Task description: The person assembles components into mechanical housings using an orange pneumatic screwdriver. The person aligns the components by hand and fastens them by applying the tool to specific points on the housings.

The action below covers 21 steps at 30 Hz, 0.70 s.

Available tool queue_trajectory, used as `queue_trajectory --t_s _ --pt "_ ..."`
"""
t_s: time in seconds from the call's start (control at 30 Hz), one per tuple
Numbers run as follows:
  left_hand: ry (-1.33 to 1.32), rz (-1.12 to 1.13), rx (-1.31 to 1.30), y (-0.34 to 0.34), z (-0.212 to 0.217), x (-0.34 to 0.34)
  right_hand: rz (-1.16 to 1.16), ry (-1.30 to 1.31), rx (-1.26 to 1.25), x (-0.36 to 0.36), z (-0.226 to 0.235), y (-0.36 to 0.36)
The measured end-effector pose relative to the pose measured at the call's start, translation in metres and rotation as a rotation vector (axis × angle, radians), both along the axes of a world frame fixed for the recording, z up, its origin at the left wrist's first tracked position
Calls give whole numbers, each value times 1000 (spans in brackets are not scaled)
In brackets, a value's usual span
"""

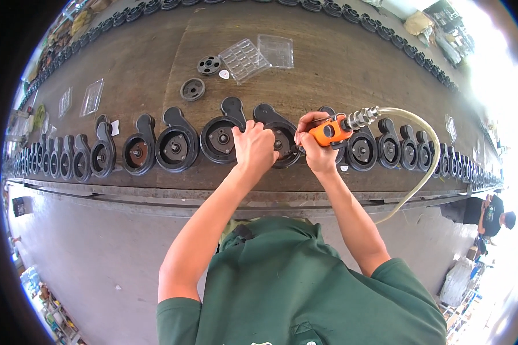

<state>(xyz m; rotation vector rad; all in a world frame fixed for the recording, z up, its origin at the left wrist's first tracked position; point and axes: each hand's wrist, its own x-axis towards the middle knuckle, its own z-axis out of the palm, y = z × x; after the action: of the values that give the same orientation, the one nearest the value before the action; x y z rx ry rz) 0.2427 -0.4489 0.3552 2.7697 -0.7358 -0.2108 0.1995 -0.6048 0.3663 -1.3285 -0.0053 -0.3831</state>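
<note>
Green shirt point(311, 282) nearest. Right hand point(317, 150) wrapped round orange air tool point(330, 132), metal fitting point(362, 118), clear hose point(436, 149). Left hand point(254, 146) curled, grip unclear, overlapping black round housing point(283, 141) between hands; housing has far-side lobe point(265, 111), central shaft. Far: clear compartment tray point(244, 60), contents too small to tell.

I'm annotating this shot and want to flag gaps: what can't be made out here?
In the head view:
- Anything under the left hand: hidden by its fingers.
- Part of the orange tool: covered by the right hand.
- The hose's far end: lost behind the right forearm.
- Far row of housings: partly cut by the top edge.
</note>
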Motion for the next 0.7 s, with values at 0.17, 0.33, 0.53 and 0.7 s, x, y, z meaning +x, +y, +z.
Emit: queue_trajectory --t_s 0.17,0.33,0.53,0.7 --pt "-5 19 -63 3 -4 -2 21 -22 -64 -1 -7 4" --pt "6 23 -80 4 -6 -1 19 -28 -62 -2 -9 7" --pt "5 22 -85 4 -7 0 9 -44 -82 -4 -14 6" --pt "-11 27 -90 4 -7 -2 55 -25 -106 -7 -12 11"
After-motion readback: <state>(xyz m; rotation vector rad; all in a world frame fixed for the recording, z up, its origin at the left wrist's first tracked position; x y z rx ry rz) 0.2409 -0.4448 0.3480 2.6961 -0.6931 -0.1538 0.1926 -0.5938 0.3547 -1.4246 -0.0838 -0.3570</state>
